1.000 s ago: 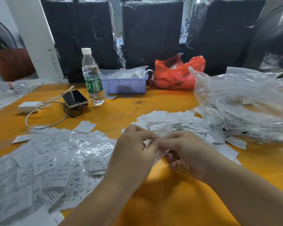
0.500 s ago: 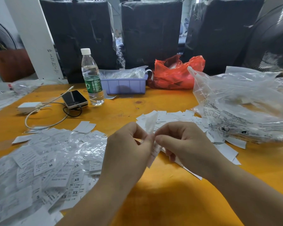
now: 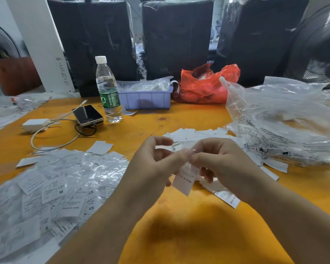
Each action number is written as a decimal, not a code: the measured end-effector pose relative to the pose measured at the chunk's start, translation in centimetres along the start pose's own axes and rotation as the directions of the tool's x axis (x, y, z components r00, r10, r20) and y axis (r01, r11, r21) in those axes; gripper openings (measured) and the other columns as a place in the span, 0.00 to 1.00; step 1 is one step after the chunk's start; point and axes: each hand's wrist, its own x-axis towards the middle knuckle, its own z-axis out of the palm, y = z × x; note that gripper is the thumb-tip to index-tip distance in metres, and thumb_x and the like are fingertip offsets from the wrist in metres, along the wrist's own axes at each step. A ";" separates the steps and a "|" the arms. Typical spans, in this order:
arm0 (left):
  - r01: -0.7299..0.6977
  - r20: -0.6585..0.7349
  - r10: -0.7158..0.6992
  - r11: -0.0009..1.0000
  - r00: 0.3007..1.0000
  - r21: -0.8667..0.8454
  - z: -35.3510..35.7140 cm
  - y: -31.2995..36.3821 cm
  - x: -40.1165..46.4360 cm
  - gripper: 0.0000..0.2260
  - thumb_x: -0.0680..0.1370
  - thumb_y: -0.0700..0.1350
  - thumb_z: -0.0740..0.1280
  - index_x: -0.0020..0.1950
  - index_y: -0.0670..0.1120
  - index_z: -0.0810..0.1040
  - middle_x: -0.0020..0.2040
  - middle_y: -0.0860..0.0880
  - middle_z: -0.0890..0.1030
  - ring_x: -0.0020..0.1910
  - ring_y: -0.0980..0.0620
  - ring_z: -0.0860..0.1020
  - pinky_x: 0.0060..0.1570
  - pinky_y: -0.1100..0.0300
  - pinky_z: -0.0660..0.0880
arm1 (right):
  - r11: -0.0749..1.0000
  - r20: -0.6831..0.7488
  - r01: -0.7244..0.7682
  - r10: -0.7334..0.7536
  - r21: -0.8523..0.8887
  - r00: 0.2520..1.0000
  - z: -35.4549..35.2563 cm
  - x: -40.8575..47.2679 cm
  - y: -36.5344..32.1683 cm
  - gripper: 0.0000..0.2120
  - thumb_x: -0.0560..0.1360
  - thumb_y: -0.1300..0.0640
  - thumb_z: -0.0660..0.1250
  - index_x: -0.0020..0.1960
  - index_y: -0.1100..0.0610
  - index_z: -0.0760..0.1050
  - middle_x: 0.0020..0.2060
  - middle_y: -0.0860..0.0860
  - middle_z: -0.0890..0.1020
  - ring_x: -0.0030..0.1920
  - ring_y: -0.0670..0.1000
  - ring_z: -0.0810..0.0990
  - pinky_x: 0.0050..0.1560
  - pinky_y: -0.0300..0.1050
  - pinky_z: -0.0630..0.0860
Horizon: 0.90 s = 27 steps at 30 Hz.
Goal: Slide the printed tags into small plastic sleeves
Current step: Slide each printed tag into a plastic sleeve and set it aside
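My left hand (image 3: pixel 152 164) and my right hand (image 3: pixel 223 164) meet above the middle of the orange table (image 3: pixel 189 235). Between their fingertips they pinch a white printed tag (image 3: pixel 184 180) that hangs downward; a thin clear sleeve around its top is blurred and hard to make out. A heap of sleeved tags (image 3: pixel 51 191) lies at the left. Loose white tags (image 3: pixel 194 134) lie spread behind my hands, and one strip (image 3: pixel 223 195) lies under my right wrist.
A large crumpled clear bag (image 3: pixel 286 126) fills the right side. At the back stand a water bottle (image 3: pixel 108 90), a phone (image 3: pixel 88 115) with a cable and white charger (image 3: pixel 35 123), a purple bin (image 3: pixel 147 99) and a red bag (image 3: pixel 206 84).
Both hands have lifted slightly and drawn together. The tag, upright between the fingers half a second ago, now hangs down below them.
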 end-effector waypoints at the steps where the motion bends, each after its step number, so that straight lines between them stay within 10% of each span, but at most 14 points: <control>1: 0.043 0.016 -0.042 0.999 0.999 -0.033 -0.2 0.1 0.1 0.21 0.65 0.56 0.73 0.55 0.53 0.75 0.41 0.51 0.84 0.35 0.57 0.81 0.30 0.62 0.73 | 1.000 0.023 0.004 -0.004 0.007 1.000 0.0 0.0 0.0 0.11 0.73 0.69 0.67 0.34 0.60 0.79 0.29 0.59 0.74 0.27 0.50 0.70 0.28 0.45 0.64; 6: 0.085 0.058 -0.086 0.996 0.995 0.010 -0.1 -0.1 0.0 0.02 0.73 0.41 0.71 0.44 0.44 0.82 0.36 0.46 0.82 0.31 0.56 0.76 0.27 0.66 0.69 | 1.000 0.069 0.020 -0.021 0.020 0.997 0.0 -0.1 -0.1 0.07 0.74 0.66 0.68 0.37 0.64 0.79 0.30 0.59 0.75 0.27 0.50 0.70 0.28 0.45 0.63; 21: 0.175 -0.095 -0.214 0.932 0.972 -0.317 -0.4 -0.1 0.4 0.13 0.60 0.50 0.75 0.39 0.46 0.80 0.36 0.49 0.81 0.34 0.54 0.75 0.36 0.58 0.68 | 0.999 0.068 -0.009 0.012 -0.046 0.998 0.4 -0.4 0.0 0.04 0.72 0.64 0.72 0.39 0.59 0.79 0.28 0.53 0.75 0.28 0.49 0.69 0.29 0.43 0.65; 27: 0.167 -0.133 -0.261 0.858 0.956 -0.486 -0.6 -0.1 0.5 0.17 0.56 0.50 0.74 0.42 0.48 0.79 0.36 0.51 0.83 0.38 0.53 0.75 0.41 0.58 0.69 | 0.995 0.145 0.001 -0.015 0.097 0.989 0.6 -0.5 -0.2 0.17 0.72 0.71 0.69 0.55 0.56 0.71 0.37 0.56 0.80 0.31 0.50 0.74 0.28 0.41 0.67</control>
